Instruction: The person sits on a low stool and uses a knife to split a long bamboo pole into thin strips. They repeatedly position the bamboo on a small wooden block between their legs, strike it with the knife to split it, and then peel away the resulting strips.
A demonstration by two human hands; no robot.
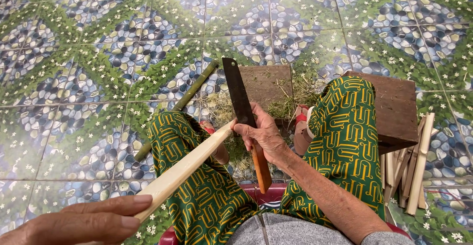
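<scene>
My right hand grips a big knife by its orange handle, the dark blade pointing away from me. My left hand, at the bottom left, holds the near end of a pale split bamboo stick. The stick's far tip meets the blade near my right thumb. Both lie above my knees in green and yellow patterned trousers. Bamboo shavings lie on the floor between my feet.
A brown wooden block sits in front of me and a larger one to the right. Several cut bamboo slats lean beside it. A green bamboo pole lies on the tiled floor. I sit on a red stool.
</scene>
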